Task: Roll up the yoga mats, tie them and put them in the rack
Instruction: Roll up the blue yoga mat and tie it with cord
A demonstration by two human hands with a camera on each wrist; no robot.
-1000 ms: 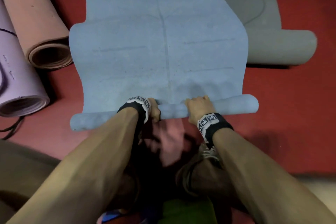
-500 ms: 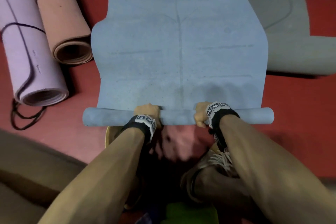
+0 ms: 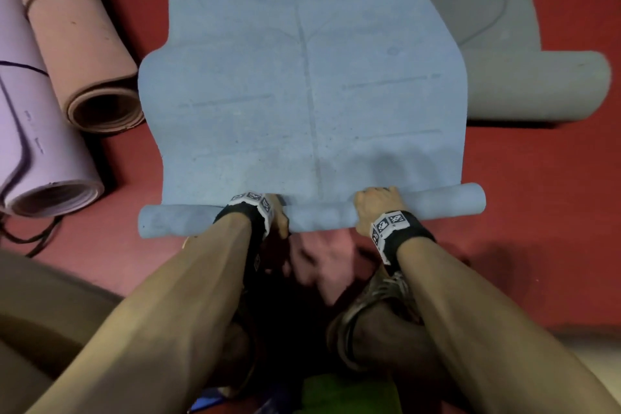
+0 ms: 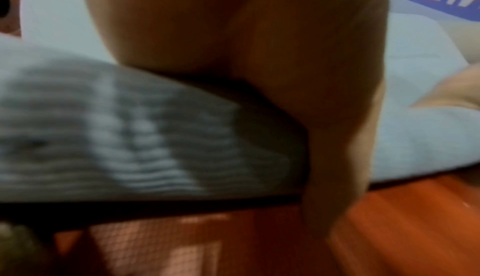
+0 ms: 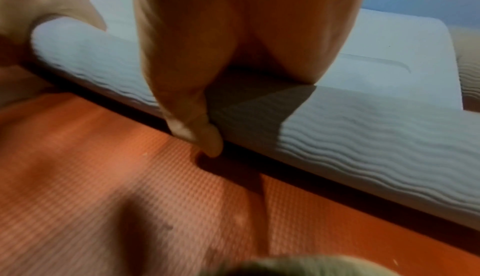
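A blue yoga mat (image 3: 302, 77) lies flat on the red floor, its near end wound into a thin roll (image 3: 319, 215) across the head view. My left hand (image 3: 277, 215) grips the roll left of centre and my right hand (image 3: 374, 208) grips it right of centre, fingers curled over the top. In the right wrist view my right hand (image 5: 207, 96) wraps the ribbed roll (image 5: 350, 137), thumb down at its near side. In the blurred left wrist view my left hand (image 4: 298, 96) lies over the roll (image 4: 130, 133).
Two tied rolled mats lie at the left: a lilac one (image 3: 37, 131) and a tan one (image 3: 80, 44). A grey mat (image 3: 504, 44), partly rolled, lies at the right. A dark cord (image 3: 33, 239) trails on the red floor (image 3: 537, 212). My shoe (image 3: 386, 292) is below the roll.
The roll has turned a little further up the mat, and its right end now sits farther up than its left. Both hands stay on it.
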